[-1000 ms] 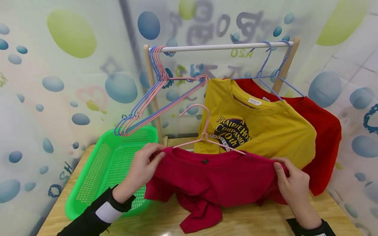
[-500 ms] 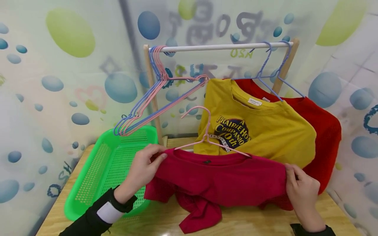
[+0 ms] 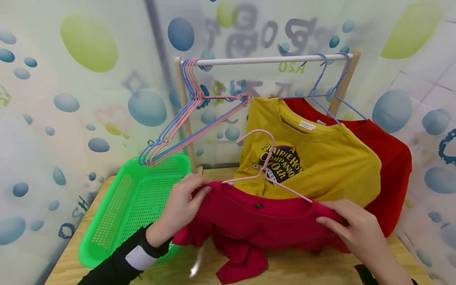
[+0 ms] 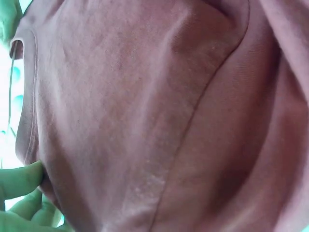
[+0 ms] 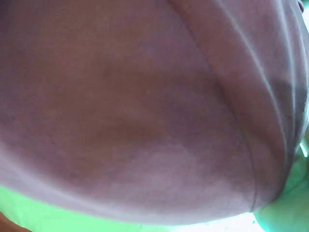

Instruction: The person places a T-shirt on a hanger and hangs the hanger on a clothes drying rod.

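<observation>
A crimson T-shirt [image 3: 278,227] is spread between both hands over the table, its body bunched below. Inside its neck sits a pink hanger [image 3: 266,168], with the hook and upper arms showing and the rest hidden by cloth. My left hand [image 3: 183,204] pinches the shirt's left shoulder between thumb and fingers, close to the hanger's left arm. At the other shoulder, my right hand [image 3: 361,227] holds the cloth, thumb in front and fingers along the top. Cloth [image 4: 116,106] fills most of the left wrist view, and shirt fabric [image 5: 135,106] covers much of the right wrist view.
Behind stands a rack with a white rail [image 3: 249,60]. Several blue and pink hangers [image 3: 194,101] hang at its left end. A yellow T-shirt [image 3: 320,158] and a red shirt [image 3: 395,170] hang at the right. A green basket [image 3: 142,206] sits on the wooden table [image 3: 199,265].
The right hand slid outward along the sleeve, then came back inward and took the shoulder. The hanger and shirt neckline shifted right and tilted down to the right; the left hand moved slightly right.
</observation>
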`<state>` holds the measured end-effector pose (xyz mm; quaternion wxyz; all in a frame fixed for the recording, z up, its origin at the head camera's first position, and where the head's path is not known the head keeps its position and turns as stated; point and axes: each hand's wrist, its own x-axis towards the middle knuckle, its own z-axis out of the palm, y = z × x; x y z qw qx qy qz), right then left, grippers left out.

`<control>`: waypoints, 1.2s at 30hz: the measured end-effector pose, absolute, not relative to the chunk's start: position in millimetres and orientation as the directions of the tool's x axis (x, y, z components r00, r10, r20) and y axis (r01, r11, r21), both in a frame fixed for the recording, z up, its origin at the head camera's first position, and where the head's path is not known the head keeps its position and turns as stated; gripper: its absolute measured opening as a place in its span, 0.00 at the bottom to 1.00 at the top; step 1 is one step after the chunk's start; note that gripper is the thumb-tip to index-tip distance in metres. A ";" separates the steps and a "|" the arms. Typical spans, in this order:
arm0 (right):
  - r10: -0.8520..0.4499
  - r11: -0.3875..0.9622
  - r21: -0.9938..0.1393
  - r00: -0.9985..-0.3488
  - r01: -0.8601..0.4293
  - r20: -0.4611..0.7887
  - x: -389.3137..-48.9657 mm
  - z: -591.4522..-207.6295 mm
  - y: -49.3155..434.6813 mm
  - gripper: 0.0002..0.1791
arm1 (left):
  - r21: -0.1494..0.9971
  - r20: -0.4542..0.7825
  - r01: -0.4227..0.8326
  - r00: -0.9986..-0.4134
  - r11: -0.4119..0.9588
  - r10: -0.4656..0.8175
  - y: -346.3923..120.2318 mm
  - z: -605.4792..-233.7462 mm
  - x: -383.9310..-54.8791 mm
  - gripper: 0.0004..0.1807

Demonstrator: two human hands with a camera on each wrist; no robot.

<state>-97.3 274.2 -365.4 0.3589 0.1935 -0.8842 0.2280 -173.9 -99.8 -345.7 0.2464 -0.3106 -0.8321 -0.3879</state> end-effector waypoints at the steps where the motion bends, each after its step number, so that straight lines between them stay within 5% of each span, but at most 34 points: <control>1: -0.196 0.816 -0.264 -0.675 -0.514 0.711 -95.2 -365.7 273.9 0.21 | 0.486 0.655 0.714 -0.680 0.504 0.330 -99.4 -346.0 -173.5 0.07; 11: -0.134 0.823 -0.280 -0.648 -0.494 0.750 -85.1 -365.0 271.7 0.21 | 0.412 0.662 0.722 -0.656 0.556 0.361 -89.0 -336.8 -162.3 0.08; 18: -0.086 0.860 -0.261 -0.630 -0.438 0.771 -87.9 -368.2 276.2 0.18 | 0.485 0.620 0.687 -0.707 0.541 0.341 -86.7 -338.3 -147.1 0.20; 29: -0.034 0.932 -0.198 -0.616 -0.304 0.787 -93.0 -366.3 281.1 0.13 | 0.593 0.609 0.638 -0.755 0.491 0.245 -70.0 -365.8 -123.2 0.20; 36: 0.058 0.930 -0.266 -0.612 -0.254 0.788 -97.0 -367.0 279.9 0.14 | 0.639 0.540 0.543 -0.821 0.545 0.186 -56.5 -382.9 -123.5 0.19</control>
